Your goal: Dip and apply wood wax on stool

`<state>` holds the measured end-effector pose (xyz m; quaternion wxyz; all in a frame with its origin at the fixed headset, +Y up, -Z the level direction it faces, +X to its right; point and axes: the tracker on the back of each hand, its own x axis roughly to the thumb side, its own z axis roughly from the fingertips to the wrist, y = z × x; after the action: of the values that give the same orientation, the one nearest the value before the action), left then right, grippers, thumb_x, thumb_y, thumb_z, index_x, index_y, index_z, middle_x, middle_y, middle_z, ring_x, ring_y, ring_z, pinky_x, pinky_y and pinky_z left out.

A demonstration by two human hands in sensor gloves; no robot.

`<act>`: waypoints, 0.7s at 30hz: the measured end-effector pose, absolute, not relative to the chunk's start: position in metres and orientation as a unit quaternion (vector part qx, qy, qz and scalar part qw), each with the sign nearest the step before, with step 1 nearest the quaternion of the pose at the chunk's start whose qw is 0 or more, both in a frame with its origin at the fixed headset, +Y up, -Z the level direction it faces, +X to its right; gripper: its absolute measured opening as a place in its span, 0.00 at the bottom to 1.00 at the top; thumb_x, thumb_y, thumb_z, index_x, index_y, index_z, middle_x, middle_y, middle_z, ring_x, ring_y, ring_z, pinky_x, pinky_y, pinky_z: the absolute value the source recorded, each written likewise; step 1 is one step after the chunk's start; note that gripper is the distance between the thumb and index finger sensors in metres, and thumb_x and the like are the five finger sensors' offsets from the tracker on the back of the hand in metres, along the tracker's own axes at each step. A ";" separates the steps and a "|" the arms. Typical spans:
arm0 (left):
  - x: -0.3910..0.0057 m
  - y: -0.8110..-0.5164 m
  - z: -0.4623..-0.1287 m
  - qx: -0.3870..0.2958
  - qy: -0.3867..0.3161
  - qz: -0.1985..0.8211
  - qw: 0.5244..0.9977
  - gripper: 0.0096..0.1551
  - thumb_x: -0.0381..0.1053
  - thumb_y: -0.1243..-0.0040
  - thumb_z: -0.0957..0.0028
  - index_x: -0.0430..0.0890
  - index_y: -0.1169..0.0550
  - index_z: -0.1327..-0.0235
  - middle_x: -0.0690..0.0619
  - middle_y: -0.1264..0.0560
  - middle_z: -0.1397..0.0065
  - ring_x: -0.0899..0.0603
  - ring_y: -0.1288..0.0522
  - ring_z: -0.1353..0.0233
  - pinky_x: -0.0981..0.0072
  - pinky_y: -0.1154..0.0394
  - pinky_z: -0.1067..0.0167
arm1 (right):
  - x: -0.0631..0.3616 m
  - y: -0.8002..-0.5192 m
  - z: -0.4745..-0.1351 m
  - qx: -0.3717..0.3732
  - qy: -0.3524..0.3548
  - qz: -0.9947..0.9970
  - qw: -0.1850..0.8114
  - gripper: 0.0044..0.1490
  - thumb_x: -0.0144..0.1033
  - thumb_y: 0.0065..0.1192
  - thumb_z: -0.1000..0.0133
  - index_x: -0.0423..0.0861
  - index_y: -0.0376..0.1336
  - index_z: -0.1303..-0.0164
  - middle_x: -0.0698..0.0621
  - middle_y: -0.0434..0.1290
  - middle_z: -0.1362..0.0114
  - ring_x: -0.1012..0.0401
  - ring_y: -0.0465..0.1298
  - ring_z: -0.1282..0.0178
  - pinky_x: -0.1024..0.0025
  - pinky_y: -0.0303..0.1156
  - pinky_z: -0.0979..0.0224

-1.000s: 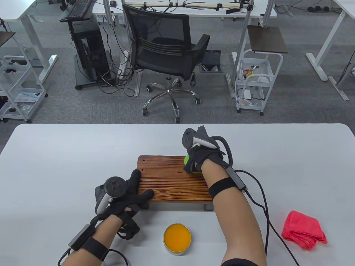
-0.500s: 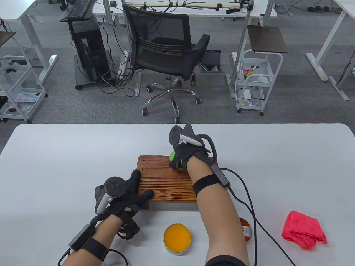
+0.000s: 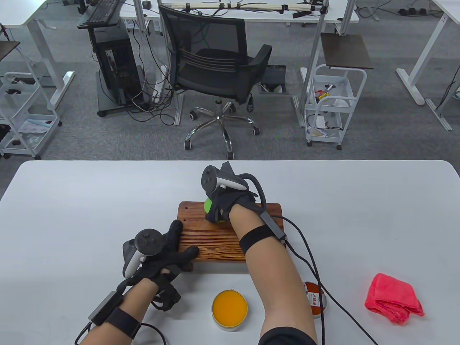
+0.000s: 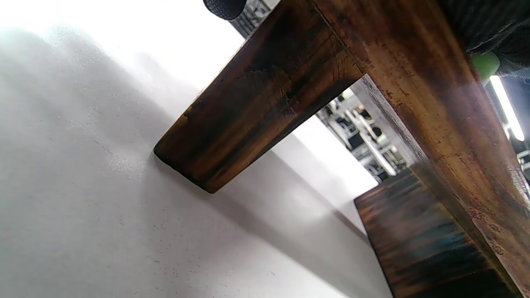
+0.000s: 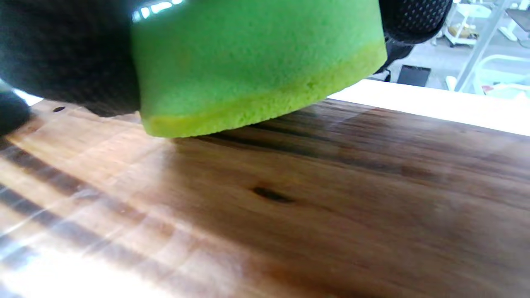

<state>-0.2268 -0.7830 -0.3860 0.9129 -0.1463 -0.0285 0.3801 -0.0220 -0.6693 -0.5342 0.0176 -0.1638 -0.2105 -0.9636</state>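
- Pressing down on the stool point(image 3: 215, 240), the right hand point(image 3: 224, 206) is gripping a green sponge point(image 3: 208, 207) and holding it against the far part of the top, left of the middle.
- Seen from the right wrist view, the sponge point(image 5: 256, 62) is sitting with its yellowish lower edge on the glossy dark wood point(image 5: 310, 198), gloved fingers point(image 5: 70, 54) wrapping round it on both sides.
- The left hand point(image 3: 161, 251) is lying spread on the stool's near left corner, fingers reaching flat over the top, bracing it and grasping nothing.
- The stool is standing on the white table point(image 3: 72, 201), roughly at its middle, between the two forearms.
- From the left wrist view, a stool leg point(image 4: 256, 107) is planted on the table and the underside is running off to the right, with a bit of green point(image 4: 484, 64) peeking over the edge.
- The open wax tin point(image 3: 229, 307), full of orange wax, is sitting near the table's front edge, just in front of the stool and apart from both hands.
- Its lid point(image 3: 315, 300) is lying to the right of the right forearm, partly hidden behind it.
- A red cloth point(image 3: 393, 297) is lying folded farther right, well apart from the stool.
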 end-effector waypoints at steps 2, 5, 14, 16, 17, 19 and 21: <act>-0.227 -0.783 -0.386 -0.147 -0.029 0.380 0.913 0.68 0.83 0.40 0.52 0.63 0.67 0.17 0.36 0.55 0.10 0.20 0.62 0.17 0.14 0.60 0.30 | -0.025 -0.672 -0.539 -0.146 -0.205 -0.968 0.013 0.60 0.69 0.77 0.57 0.56 0.55 0.17 0.40 0.53 0.15 0.35 0.61 0.27 0.41 0.65 0.30; -0.227 -0.783 -0.386 -0.147 -0.028 0.380 0.913 0.68 0.83 0.40 0.52 0.63 0.67 0.17 0.36 0.55 0.10 0.20 0.62 0.17 0.14 0.60 0.30 | -0.046 -0.682 -0.535 -0.164 -0.182 -0.969 -0.015 0.61 0.69 0.74 0.56 0.56 0.51 0.16 0.39 0.51 0.15 0.35 0.60 0.27 0.41 0.64 0.29; -0.228 -0.783 -0.386 -0.148 -0.028 0.380 0.912 0.68 0.83 0.41 0.52 0.64 0.66 0.17 0.36 0.55 0.10 0.20 0.62 0.17 0.14 0.60 0.30 | -0.053 -0.680 -0.537 -0.166 -0.180 -0.969 -0.009 0.61 0.69 0.75 0.56 0.57 0.51 0.16 0.40 0.50 0.14 0.35 0.60 0.26 0.41 0.64 0.28; -0.228 -0.783 -0.386 -0.149 -0.029 0.380 0.912 0.68 0.83 0.41 0.52 0.63 0.67 0.17 0.36 0.55 0.10 0.20 0.62 0.17 0.14 0.60 0.30 | -0.064 -0.684 -0.533 -0.180 -0.166 -0.969 -0.022 0.62 0.69 0.74 0.56 0.57 0.50 0.16 0.40 0.50 0.14 0.35 0.59 0.26 0.41 0.64 0.28; -0.228 -0.783 -0.386 -0.149 -0.029 0.380 0.912 0.68 0.83 0.41 0.52 0.63 0.67 0.17 0.36 0.55 0.10 0.20 0.62 0.17 0.14 0.60 0.30 | -0.067 -0.684 -0.530 -0.196 -0.166 -0.966 -0.019 0.62 0.69 0.74 0.56 0.57 0.50 0.16 0.40 0.49 0.14 0.35 0.59 0.26 0.40 0.64 0.28; -0.228 -0.783 -0.386 -0.149 -0.029 0.380 0.912 0.68 0.83 0.41 0.52 0.64 0.67 0.17 0.36 0.55 0.10 0.20 0.63 0.17 0.14 0.60 0.30 | -0.065 -0.680 -0.528 -0.211 -0.176 -0.961 -0.012 0.61 0.68 0.75 0.56 0.57 0.51 0.16 0.40 0.50 0.14 0.35 0.59 0.25 0.40 0.63 0.27; -0.228 -0.783 -0.386 -0.148 -0.030 0.381 0.912 0.68 0.83 0.41 0.52 0.63 0.67 0.17 0.36 0.55 0.10 0.20 0.62 0.17 0.15 0.60 0.30 | -0.062 -0.678 -0.530 -0.206 -0.181 -0.962 -0.013 0.60 0.68 0.76 0.56 0.57 0.53 0.16 0.41 0.51 0.14 0.35 0.59 0.25 0.40 0.63 0.27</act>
<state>-0.2278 -0.7832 -0.3862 0.9120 -0.1481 -0.0303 0.3814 -0.0617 -0.6775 -0.5297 -0.0126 -0.2058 -0.1808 -0.9617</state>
